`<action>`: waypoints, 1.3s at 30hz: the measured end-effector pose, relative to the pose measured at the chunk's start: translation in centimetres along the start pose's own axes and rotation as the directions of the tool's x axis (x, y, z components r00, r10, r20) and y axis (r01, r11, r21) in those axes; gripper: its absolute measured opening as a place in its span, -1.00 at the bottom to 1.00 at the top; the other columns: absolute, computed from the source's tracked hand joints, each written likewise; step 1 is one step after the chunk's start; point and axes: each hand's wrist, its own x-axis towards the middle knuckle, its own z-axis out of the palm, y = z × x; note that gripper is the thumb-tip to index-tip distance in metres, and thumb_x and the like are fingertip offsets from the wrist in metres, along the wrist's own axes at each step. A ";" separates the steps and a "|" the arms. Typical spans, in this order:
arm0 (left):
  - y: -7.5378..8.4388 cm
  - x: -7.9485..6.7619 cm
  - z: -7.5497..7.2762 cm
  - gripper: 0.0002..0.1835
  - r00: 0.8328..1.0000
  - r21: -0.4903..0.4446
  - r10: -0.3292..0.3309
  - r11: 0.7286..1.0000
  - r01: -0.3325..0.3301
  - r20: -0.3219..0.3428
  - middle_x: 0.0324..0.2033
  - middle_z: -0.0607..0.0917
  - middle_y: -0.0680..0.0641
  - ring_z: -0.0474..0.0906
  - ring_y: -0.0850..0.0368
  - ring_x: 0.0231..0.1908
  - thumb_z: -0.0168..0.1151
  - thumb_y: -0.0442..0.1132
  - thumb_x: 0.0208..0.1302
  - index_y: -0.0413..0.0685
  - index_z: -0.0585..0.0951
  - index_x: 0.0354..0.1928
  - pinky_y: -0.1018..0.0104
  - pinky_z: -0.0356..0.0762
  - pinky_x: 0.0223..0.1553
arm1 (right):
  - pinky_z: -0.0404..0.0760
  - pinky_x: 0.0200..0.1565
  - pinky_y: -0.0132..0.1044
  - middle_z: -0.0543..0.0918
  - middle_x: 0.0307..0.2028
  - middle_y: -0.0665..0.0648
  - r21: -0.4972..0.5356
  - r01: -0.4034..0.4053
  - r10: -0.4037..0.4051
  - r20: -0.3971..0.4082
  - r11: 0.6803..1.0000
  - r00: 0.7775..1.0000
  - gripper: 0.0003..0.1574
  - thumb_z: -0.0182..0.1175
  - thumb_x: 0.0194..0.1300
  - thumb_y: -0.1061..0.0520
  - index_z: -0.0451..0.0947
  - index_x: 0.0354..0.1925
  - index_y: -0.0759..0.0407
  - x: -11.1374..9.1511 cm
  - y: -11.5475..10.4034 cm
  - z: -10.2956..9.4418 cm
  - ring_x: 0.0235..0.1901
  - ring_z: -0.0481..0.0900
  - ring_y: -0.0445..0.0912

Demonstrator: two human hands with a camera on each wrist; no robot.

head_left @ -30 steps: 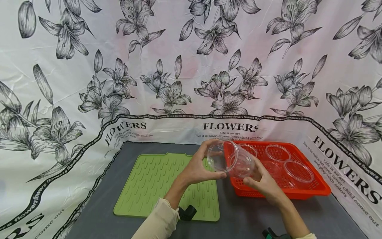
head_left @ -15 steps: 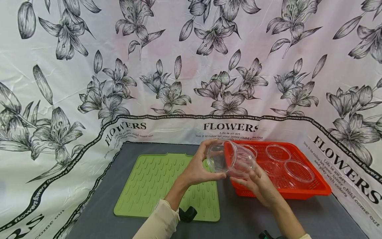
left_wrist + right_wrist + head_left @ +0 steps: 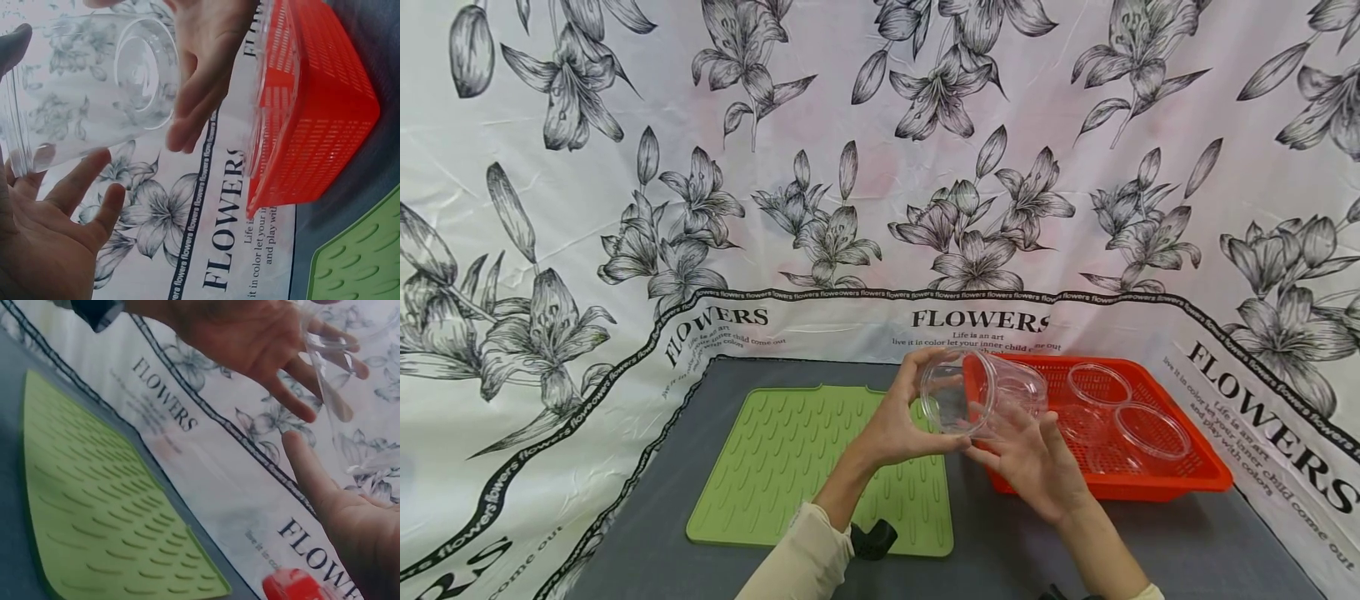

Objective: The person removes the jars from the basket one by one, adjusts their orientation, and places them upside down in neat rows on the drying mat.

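Note:
A clear plastic cup (image 3: 1011,383) is held in the air on its side, its wide rim toward the left and its base toward the right. My left hand (image 3: 891,417) grips it near the rim, thumb below and fingers behind. Under the cup's body lies my right hand (image 3: 1037,462), fingers extended and spread along its side, palm turned up. In the left wrist view the right hand (image 3: 212,50) is beside the base of the cup (image 3: 69,94). The right wrist view shows the left hand's (image 3: 244,337) fingers at the rim.
A red perforated basket (image 3: 1180,483) stands at the right with clear cups in it, such as a front cup (image 3: 1152,430) and a back cup (image 3: 1099,383). A green ridged mat (image 3: 760,467) lies on the grey table (image 3: 647,500) at left. Flower-printed cloth (image 3: 842,325) hangs behind.
My right hand has loosened from the cup's base end, turned palm up and slid left beneath the cup, fingers spreading. The left hand has kept its grip in nearly the same place.

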 end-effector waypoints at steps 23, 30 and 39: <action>0.1 -0.7 0.4 0.18 0.999 -0.026 0.032 0.999 -0.033 -0.031 0.52 0.29 0.02 0.39 -0.06 0.45 0.58 -0.53 -0.09 0.19 0.10 0.51 -0.26 0.25 0.46 | 0.08 0.59 0.00 0.11 0.60 0.22 0.293 0.004 -0.016 0.039 0.956 0.999 0.18 0.09 0.32 -0.52 0.07 0.59 0.12 1.7 2.8 1.1 0.60 0.07 0.14; -0.3 -1.2 0.3 0.18 0.998 0.024 0.047 0.999 -0.046 -0.041 0.53 0.29 0.03 0.41 -0.02 0.43 0.61 -0.40 -0.07 0.11 0.06 0.53 -0.12 0.28 0.48 | 0.11 0.59 -0.04 0.22 0.56 0.25 0.330 0.063 -0.054 -0.037 0.942 0.998 0.16 0.20 0.28 -0.48 0.11 0.54 0.14 2.0 3.2 1.7 0.56 0.18 0.14; -1.0 -2.1 0.0 0.23 0.997 0.109 0.048 0.993 -0.041 -0.059 0.56 0.23 0.04 0.42 0.04 0.43 0.60 -0.42 -0.05 0.14 0.00 0.56 -0.14 0.27 0.48 | 0.23 0.54 -0.05 0.28 0.53 0.23 0.303 0.124 -0.097 -0.104 0.945 0.990 0.12 0.17 0.32 -0.45 0.06 0.56 0.08 2.5 3.6 2.1 0.51 0.30 0.11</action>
